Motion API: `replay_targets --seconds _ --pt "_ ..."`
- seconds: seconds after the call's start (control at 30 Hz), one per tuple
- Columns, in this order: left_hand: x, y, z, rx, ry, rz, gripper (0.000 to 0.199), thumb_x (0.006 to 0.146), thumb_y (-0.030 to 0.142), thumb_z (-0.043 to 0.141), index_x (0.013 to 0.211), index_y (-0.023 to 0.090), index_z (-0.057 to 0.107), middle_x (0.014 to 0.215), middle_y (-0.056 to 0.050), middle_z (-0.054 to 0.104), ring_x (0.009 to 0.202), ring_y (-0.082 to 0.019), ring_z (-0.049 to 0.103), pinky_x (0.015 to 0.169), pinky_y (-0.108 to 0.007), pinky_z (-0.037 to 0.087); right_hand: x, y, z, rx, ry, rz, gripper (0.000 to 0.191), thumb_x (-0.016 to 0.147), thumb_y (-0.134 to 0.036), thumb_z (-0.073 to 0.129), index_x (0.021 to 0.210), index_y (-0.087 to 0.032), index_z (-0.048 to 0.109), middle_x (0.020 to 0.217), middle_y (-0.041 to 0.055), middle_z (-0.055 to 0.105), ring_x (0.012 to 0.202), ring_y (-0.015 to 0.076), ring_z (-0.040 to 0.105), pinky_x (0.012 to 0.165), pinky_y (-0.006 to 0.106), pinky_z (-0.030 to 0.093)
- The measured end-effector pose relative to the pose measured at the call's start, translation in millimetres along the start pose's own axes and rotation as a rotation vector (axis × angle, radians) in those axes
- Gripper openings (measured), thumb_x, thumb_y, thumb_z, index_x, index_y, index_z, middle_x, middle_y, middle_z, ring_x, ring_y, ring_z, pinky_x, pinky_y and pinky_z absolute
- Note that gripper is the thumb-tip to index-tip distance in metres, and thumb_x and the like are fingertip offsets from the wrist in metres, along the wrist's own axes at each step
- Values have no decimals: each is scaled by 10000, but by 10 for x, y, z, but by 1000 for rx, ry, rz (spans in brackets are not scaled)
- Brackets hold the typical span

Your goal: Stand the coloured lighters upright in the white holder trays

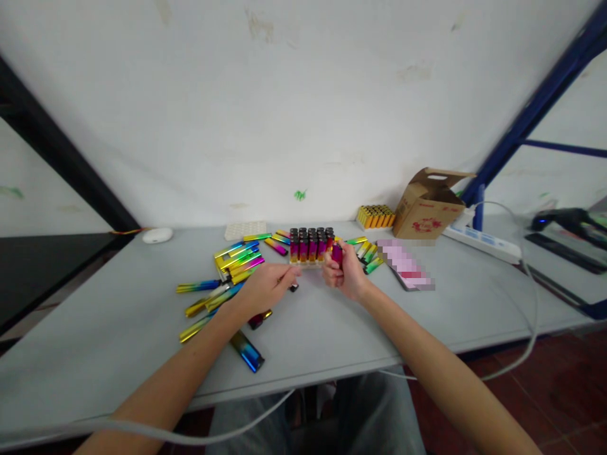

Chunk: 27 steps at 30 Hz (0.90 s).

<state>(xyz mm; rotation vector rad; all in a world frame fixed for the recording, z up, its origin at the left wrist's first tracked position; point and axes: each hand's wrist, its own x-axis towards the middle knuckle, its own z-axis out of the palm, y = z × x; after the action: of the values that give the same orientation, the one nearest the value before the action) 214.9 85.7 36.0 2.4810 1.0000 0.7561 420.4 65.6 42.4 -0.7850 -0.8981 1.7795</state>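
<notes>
My right hand (345,272) is wrapped round a purple lighter (336,253), held upright at the right end of a tray of lighters. Several dark-topped purple and yellow lighters (310,245) stand in rows in that tray. Just left of the tray's front, my left hand (272,284) is closed, with a small dark-tipped item (294,287) showing under its fingers; most of it is hidden. Shiny multicoloured lighters (241,258) lie scattered beside and beyond my left hand. A blue one (247,351) lies nearer the table's front edge.
Behind my right hand are green and yellow lighters (374,264), a pink blurred item (405,264), a block of yellow cylinders (376,217) and an open cardboard box (427,205). A power strip (484,243) lies further right. A white case (157,236) is far left.
</notes>
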Motion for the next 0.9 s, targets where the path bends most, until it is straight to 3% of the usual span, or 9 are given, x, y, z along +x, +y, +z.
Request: replay_targets --seconds 0.23,0.37,0.5,0.6,0.73,0.9 --pt "-10 9 -8 -41 -7 -36 503 964 393 291 833 145 708 757 -68 744 718 -183 694 697 -285 528 -41 -52 -40 19 -87 -29 569 800 -737 341 589 -210 369 444 -97 202 388 59 104 355 175 119" --pt "-9 -1 -16 -65 -24 -29 482 961 349 268 928 139 701 772 -64 746 744 -187 698 724 -302 534 -50 -101 -52 72 -61 -89 369 821 -579 430 806 -214 485 528 -76 357 389 65 208 364 164 124" --pt "-18 -20 -18 -76 -19 -41 480 963 362 275 937 141 700 784 -67 747 761 -194 701 738 -312 534 -35 -150 -80 87 38 -187 180 807 -390 550 820 -219 496 633 -52 480 460 76 411 381 165 225" --pt "-25 -36 -12 -83 -1 -53 494 971 389 272 928 150 703 784 -63 748 766 -190 702 750 -307 533 -15 -165 -115 14 106 -276 231 832 -429 563 840 -198 582 741 -9 569 611 109 553 459 199 367" --pt "-23 -27 -18 -69 -9 -50 492 972 382 271 940 151 705 794 -60 751 771 -188 703 745 -304 533 -1 -157 -155 -50 103 -366 255 829 -408 611 945 -186 660 765 3 605 691 119 586 592 223 453" --pt "-22 18 -42 -35 -21 -38 492 972 381 268 930 160 706 799 -54 752 780 -190 701 736 -297 526 -15 -143 -154 -43 2 -283 298 826 -384 620 1052 -190 639 817 30 680 711 153 626 633 273 497"
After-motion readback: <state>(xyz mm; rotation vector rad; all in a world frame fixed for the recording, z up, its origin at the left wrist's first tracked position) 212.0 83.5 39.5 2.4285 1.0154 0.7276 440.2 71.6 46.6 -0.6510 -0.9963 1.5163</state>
